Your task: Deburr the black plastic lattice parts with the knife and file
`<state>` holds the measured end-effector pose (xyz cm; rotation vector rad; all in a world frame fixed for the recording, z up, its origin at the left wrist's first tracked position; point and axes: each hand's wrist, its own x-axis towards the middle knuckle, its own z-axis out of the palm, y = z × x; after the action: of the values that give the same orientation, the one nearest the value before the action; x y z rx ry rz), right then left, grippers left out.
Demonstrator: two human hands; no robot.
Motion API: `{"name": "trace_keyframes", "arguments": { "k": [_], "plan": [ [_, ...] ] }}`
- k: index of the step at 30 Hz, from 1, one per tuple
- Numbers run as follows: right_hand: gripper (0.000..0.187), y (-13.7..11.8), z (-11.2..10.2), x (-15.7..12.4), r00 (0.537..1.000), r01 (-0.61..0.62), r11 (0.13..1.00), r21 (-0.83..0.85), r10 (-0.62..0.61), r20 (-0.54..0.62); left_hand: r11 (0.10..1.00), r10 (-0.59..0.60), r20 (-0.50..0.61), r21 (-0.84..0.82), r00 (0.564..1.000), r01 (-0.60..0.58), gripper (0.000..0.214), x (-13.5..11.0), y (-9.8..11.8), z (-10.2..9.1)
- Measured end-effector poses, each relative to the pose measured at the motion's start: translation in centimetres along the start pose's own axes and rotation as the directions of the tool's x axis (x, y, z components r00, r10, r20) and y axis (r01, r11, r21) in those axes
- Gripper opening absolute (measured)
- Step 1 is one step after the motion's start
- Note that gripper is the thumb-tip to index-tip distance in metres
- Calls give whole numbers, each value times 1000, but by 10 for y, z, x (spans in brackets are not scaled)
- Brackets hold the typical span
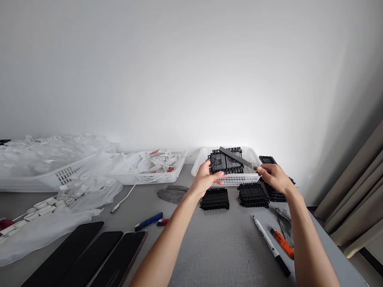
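Observation:
My left hand (206, 177) grips a black plastic part (226, 161) with ribbed compartments and holds it upright above the white basket (253, 153). My right hand (273, 177) is closed on the handle end of a flat grey metal file (236, 158). The file lies slantwise across the top of the black part, touching it. Below the hands, stacks of similar black parts (214, 198) (253, 195) rest on the grey table (215, 243).
A white marker (271, 245) and an orange cutter (282, 242) lie at the right. A blue cutter (149, 221) and grey cloths (172, 193) lie in the middle, dark phones (89, 255) at the front left. Baskets with cables (155, 165) and plastic bags (54, 159) stand at the left.

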<state>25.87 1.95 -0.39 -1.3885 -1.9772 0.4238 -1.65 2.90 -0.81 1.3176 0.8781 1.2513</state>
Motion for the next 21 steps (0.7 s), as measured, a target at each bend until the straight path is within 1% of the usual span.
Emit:
{"name": "trace_keyframes", "arguments": {
  "k": [5, 7, 10, 14, 16, 18, 21],
  "plan": [
    [56, -20, 12, 2, 997, 73, 996, -49, -74, -10, 1000, 12, 17, -17, 1000, -12, 54, 0, -2, 2],
    [56, -23, 16, 3, 996, 92, 993, -74, -93, -14, 999, 19, 19, -37, 1000, -19, 58, 0, -3, 2],
    [56, -12, 14, 4, 997, 72, 995, -68, -73, -14, 998, 8, 28, -61, 1000, -7, 60, 0, -3, -1],
    [57, 9, 1, 2, 999, 23, 997, -69, -25, -33, 997, -9, 20, -80, 1000, 10, 62, 1, -3, -8],
    [59, 11, -3, 1, 998, 18, 995, -98, -24, -61, 996, -13, 22, -90, 1000, 15, 64, 1, -3, -8],
    [60, 4, -2, 0, 995, 32, 991, -132, -44, -87, 995, -24, 29, -94, 999, 26, 67, 1, -3, -7],
    [61, -11, 6, 1, 993, 60, 983, -172, -77, -95, 995, -42, 30, -86, 999, 44, 71, 0, -3, -4]
  ]
}}
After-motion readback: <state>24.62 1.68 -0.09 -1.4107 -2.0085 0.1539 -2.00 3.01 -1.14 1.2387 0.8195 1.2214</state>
